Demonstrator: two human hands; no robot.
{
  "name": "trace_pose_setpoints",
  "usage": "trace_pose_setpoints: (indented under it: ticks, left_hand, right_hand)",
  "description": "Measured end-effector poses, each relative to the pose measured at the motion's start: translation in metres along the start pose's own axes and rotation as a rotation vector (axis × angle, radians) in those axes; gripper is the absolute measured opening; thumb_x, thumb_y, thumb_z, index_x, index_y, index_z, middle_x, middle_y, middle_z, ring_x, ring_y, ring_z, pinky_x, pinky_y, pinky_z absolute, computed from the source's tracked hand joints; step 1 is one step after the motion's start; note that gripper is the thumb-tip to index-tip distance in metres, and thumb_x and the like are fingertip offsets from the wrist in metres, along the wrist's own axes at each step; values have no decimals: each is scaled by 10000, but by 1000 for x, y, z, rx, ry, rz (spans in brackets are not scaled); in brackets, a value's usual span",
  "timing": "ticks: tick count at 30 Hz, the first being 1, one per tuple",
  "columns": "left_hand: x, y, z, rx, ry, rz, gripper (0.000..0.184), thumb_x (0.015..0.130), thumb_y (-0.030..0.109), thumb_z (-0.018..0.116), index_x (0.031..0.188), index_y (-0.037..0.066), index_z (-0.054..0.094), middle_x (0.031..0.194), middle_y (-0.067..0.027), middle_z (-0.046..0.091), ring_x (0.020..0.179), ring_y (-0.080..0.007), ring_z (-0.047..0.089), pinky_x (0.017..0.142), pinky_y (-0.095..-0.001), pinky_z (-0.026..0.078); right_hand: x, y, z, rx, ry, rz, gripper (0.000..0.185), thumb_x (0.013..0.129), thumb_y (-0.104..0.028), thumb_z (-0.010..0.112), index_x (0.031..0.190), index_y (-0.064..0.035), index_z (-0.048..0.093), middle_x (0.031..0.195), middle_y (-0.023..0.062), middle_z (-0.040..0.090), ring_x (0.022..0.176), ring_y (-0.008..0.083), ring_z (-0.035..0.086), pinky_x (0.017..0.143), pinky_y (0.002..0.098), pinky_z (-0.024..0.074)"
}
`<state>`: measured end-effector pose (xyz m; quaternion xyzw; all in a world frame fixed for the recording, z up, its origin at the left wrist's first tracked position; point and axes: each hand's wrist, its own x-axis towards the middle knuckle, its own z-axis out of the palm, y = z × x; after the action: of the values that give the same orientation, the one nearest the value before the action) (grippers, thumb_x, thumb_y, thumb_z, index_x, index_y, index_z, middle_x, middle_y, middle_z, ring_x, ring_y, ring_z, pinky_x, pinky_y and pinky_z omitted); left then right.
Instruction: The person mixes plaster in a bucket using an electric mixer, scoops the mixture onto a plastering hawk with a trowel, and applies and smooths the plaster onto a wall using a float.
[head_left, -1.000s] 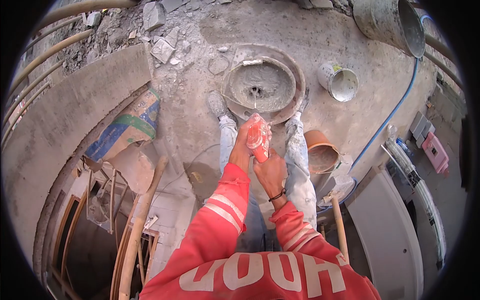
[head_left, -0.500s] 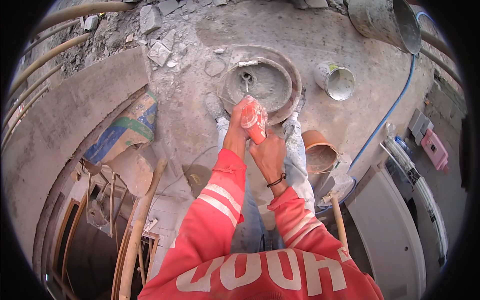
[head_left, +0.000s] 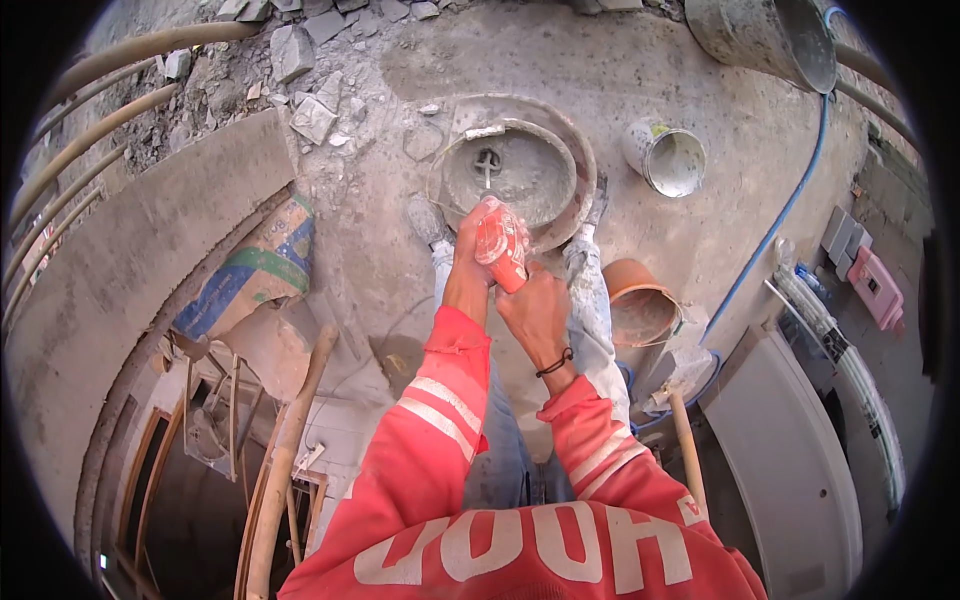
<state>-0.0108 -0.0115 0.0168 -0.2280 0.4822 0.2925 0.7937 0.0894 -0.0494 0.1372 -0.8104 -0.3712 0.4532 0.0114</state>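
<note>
A red power drill (head_left: 502, 243) is held between both of my hands, over the near side of a round bucket (head_left: 548, 210) of wet grey mix. My left hand (head_left: 468, 262) wraps round the drill's front part. My right hand (head_left: 537, 312), with a dark cord at the wrist, grips the rear handle. From the drill a mixing paddle (head_left: 487, 166) reaches into the mix at the bucket's left side; its ring end shows at the surface. The bucket stands inside a wider round basin (head_left: 583, 165), between my feet.
An orange bucket (head_left: 640, 305) and a hammer (head_left: 684, 430) lie to the right, with a white pail (head_left: 674, 163) farther off. A blue hose (head_left: 775, 225) runs past them. At left are a torn cement bag (head_left: 255, 270) and a wooden pole (head_left: 285, 465); rubble (head_left: 313, 118) lies beyond.
The drill and both my hands have moved up and left over the bucket. The paddle has gone from the bucket's middle to its far left part. Both hands keep their grip.
</note>
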Motion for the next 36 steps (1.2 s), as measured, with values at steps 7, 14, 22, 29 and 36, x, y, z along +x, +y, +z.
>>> trace_pose_setpoints:
  ticks: [7,14,22,29,36]
  left_hand:
    - [-4,2,1,-68,-78,37,318,924,344,519,885,42,611,800,-176,641,655,-330,629,583,-440,549]
    - [18,-9,20,-88,-4,-74,279,898,321,593,825,52,585,728,-164,620,642,-325,624,605,-463,545]
    - [29,-31,35,21,83,-130,222,871,294,605,799,92,551,686,-122,581,581,-300,605,526,-464,531]
    - [32,-53,12,33,37,-169,252,877,326,613,803,91,560,684,-127,581,588,-302,602,545,-445,540]
    - [15,-41,9,-26,71,-145,252,884,330,618,818,91,575,699,-133,598,608,-302,615,569,-452,545]
  right_hand:
    - [6,-11,-13,-94,-58,-37,272,733,-181,682,903,30,657,843,266,692,811,453,675,709,515,533]
    - [15,5,-21,-49,-14,24,268,736,-175,689,912,26,673,819,270,687,807,461,673,710,514,531]
    - [12,26,-20,130,57,69,246,742,-160,671,865,53,668,752,295,658,772,469,664,673,492,504]
    - [-1,41,-20,105,23,127,273,730,-166,685,870,67,666,745,305,652,758,464,666,678,479,510]
    - [-5,45,-5,104,15,28,270,732,-150,689,904,57,672,779,284,671,780,465,666,679,483,514]
